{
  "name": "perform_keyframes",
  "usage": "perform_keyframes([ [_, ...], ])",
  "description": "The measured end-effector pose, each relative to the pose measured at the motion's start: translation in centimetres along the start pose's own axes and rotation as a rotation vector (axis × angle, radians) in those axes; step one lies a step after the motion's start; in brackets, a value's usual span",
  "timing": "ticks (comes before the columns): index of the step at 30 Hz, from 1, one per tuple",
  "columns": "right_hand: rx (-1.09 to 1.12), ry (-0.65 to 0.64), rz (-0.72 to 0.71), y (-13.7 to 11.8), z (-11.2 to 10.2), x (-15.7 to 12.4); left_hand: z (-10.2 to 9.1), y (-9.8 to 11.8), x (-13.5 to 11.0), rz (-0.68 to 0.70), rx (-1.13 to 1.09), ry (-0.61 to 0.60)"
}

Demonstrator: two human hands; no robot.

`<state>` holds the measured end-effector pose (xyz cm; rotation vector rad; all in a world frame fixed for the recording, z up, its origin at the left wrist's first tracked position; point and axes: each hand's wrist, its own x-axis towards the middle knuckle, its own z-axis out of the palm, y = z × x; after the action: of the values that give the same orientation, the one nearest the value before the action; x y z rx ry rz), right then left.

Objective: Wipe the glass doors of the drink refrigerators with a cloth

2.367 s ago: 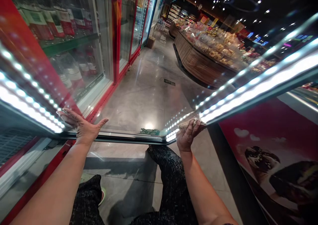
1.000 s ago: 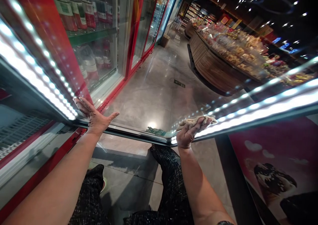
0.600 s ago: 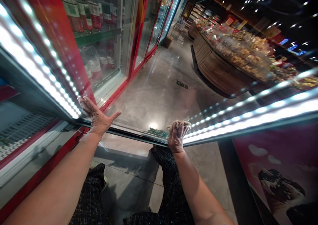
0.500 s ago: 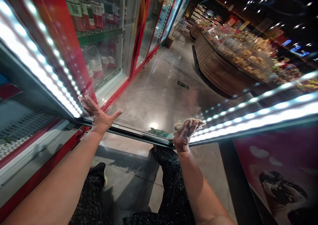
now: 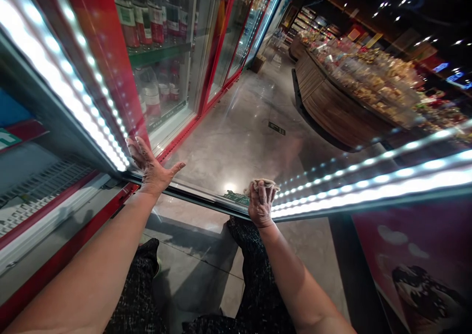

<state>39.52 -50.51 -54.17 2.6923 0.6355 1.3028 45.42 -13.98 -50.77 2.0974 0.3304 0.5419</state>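
A glass cooler door (image 5: 206,172) stands swung out before me, with bright LED strips along both side edges. My left hand (image 5: 151,169) is spread at the door's lower left, by the lit strip, thumb pointing right. In my right hand (image 5: 262,206) is a folded pale cloth (image 5: 262,185), pressed to the glass near the lower right corner beside the right LED strip (image 5: 354,189). A green sticker (image 5: 237,196) shows on the glass just left of the cloth.
Red-framed coolers (image 5: 217,44) with bottles (image 5: 153,22) line the left. Beyond the glass, a wooden display stand (image 5: 342,96) holds bagged goods. An open cooler with wire racks (image 5: 47,189) is at far left, a pink picture panel (image 5: 416,255) at lower right.
My right hand has slid the cloth left along the bottom of the glass, closer to the green sticker. My left hand stays at the same place on the door; the view has shifted slightly.
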Motion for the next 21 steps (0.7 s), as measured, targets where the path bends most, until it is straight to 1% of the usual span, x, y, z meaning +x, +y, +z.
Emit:
perform_keyframes([
  [3,0.036,0.093,0.116,0.2,-0.3,2.0,0.0,-0.2,0.0,0.02,-0.017,0.019],
  [5,0.05,0.108,0.153,-0.5,0.0,3.3,0.0,-0.3,0.0,0.025,-0.023,0.029],
  [6,0.052,0.097,0.146,-1.0,0.3,3.6,0.0,-0.3,0.0,0.028,-0.026,0.031],
  [8,0.049,0.058,0.082,-2.0,0.9,3.8,0.1,-0.3,-0.1,0.039,-0.028,0.034],
  [10,0.051,0.018,-0.028,-2.8,1.5,3.1,0.1,-0.3,-0.1,0.051,-0.026,0.043],
  [12,0.059,-0.019,-0.115,-3.0,1.7,2.0,0.0,-0.3,0.0,0.054,-0.03,0.048],
  [14,0.067,-0.057,-0.133,-2.7,1.6,0.9,0.0,-0.4,0.0,0.044,-0.045,0.035],
  [16,0.07,-0.073,-0.088,-2.0,1.2,0.5,0.0,-0.5,0.0,0.026,-0.064,0.018],
  [17,0.066,-0.058,-0.055,-1.7,1.0,0.6,0.0,-0.6,0.1,0.017,-0.072,0.013],
  [19,0.054,0.014,0.014,-1.3,0.6,1.6,0.1,-0.8,0.1,0.005,-0.077,0.011],
  [21,0.053,0.083,0.065,-1.6,0.4,3.2,0.1,-0.9,0.1,0.003,-0.074,0.013],
])
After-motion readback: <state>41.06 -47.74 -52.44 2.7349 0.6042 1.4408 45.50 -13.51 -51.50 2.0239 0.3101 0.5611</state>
